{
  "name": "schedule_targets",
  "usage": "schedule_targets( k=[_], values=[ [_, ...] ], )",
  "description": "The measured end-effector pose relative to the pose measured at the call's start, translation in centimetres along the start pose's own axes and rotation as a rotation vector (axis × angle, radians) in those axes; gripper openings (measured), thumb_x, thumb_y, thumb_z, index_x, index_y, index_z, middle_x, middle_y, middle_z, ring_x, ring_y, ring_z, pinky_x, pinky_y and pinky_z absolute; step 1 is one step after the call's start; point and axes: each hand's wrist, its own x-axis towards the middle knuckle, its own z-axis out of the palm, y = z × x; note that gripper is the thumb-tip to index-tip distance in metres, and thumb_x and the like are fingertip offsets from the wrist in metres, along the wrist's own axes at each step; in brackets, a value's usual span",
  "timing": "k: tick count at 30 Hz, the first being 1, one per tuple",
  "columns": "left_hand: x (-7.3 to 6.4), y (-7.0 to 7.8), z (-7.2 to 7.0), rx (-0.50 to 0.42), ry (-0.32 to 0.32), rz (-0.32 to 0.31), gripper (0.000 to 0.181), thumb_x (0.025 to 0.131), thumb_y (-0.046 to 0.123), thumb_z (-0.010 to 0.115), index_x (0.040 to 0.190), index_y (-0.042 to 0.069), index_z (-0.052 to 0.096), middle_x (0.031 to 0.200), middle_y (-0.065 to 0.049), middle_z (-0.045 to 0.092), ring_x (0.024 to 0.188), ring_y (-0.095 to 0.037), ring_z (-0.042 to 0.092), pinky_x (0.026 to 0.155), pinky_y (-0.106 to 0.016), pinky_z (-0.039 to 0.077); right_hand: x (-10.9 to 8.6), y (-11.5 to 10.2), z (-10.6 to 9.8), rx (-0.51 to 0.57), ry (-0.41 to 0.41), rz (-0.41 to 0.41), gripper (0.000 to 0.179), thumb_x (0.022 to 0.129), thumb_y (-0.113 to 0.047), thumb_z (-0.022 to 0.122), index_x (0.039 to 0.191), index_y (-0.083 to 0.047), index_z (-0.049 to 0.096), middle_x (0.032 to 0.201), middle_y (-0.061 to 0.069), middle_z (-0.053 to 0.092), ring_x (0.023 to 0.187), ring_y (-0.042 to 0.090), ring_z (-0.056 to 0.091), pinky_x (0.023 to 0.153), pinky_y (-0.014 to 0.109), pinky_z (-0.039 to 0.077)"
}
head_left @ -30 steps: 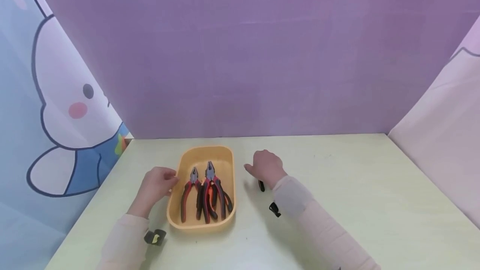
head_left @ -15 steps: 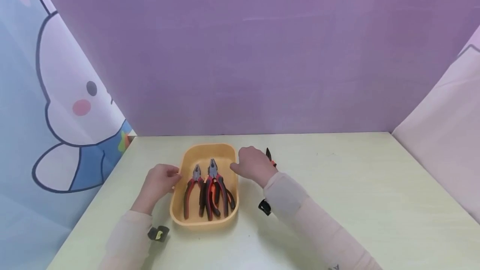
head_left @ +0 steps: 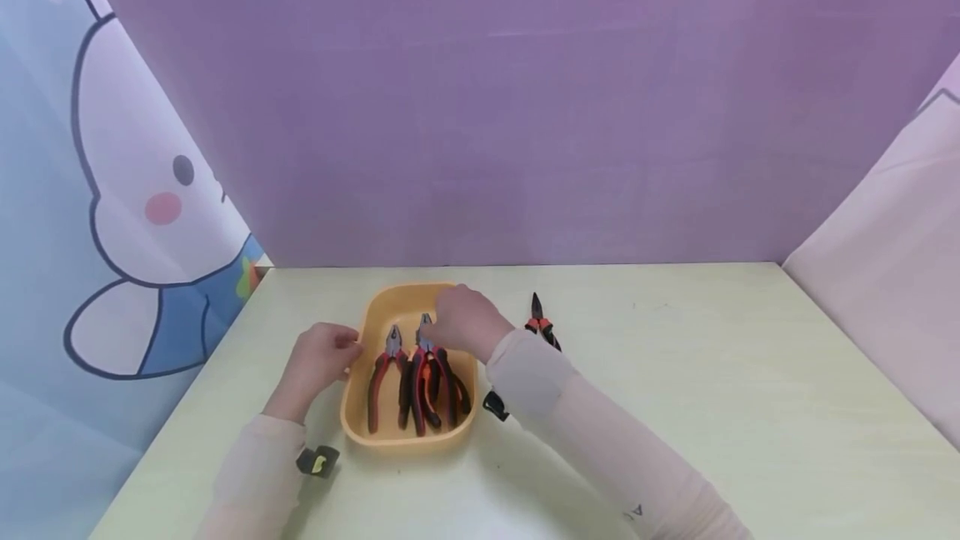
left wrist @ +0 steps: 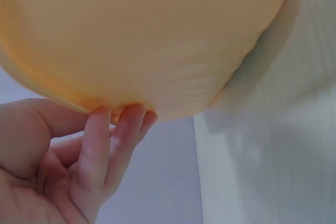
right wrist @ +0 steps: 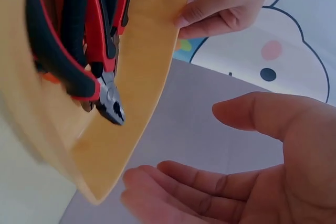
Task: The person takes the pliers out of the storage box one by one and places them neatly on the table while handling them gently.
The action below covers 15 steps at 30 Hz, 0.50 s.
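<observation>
My left hand (head_left: 318, 365) pinches the left rim of a yellow plastic tray (head_left: 405, 442). In the left wrist view its fingers press the outer wall, and the thumb goes over the rim. Several pliers lie in the tray, among them red-and-black combination pliers (head_left: 393, 346) on the left and a larger pair (head_left: 426, 340) in the middle. Orange-and-black handles lie partly under the larger pair. Over the tray's right side hovers my right hand (head_left: 468, 322), thumb and fingers apart around nothing. In the right wrist view, the larger pair's head (right wrist: 111, 98) is near that hand, not touching.
Orange-and-black long-nose pliers (head_left: 542, 323) lie on the pale table (head_left: 712, 390) right of the tray, their handles partly behind my right sleeve (head_left: 577, 407). A purple panel (head_left: 510, 123) rises at the table's back. A printed cartoon cloth (head_left: 127, 190) hangs on the left.
My right hand has moved left from beside the tray to above it, uncovering the long-nose pliers on the table. The left hand keeps its hold on the tray rim.
</observation>
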Motion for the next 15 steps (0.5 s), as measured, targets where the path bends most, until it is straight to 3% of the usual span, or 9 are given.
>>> schedule_targets(
  k=[5, 9, 15],
  values=[
    [0.1, 0.0, 0.2, -0.012, -0.008, -0.006, 0.032, 0.091, 0.004, 0.055, 0.119, -0.011, 0.056, 0.117, -0.03, 0.058, 0.086, -0.028, 0.067, 0.065, -0.032, 0.06, 0.6, -0.8, 0.2, -0.003, -0.006, -0.004, 0.048, 0.089, -0.026, 0.059, 0.048, -0.014, 0.037, 0.043, -0.006, 0.027, 0.039, 0.009, 0.022, 0.039, 0.021, 0.021],
    [0.1, 0.1, 0.3, -0.018, -0.009, -0.001, 0.032, 0.091, 0.004, 0.055, 0.118, -0.012, 0.056, 0.116, -0.03, 0.059, 0.086, -0.027, 0.067, 0.064, -0.032, 0.06, 1.2, -1.4, 0.6, -0.07, -0.007, -0.012, 0.048, 0.088, -0.029, 0.062, 0.049, -0.014, 0.038, 0.044, -0.006, 0.03, 0.04, 0.008, 0.027, 0.04, 0.02, 0.024],
    [0.1, 0.3, 0.4, -0.029, -0.01, -0.002, 0.031, 0.091, 0.003, 0.055, 0.118, -0.012, 0.056, 0.116, -0.03, 0.059, 0.086, -0.027, 0.067, 0.063, -0.031, 0.06, 1.8, -2.2, 1.5, -0.13, -0.037, 0.037, 0.035, 0.085, -0.03, 0.066, 0.058, -0.013, 0.05, 0.056, -0.004, 0.047, 0.053, 0.012, 0.044, 0.051, 0.022, 0.037]
  ],
)
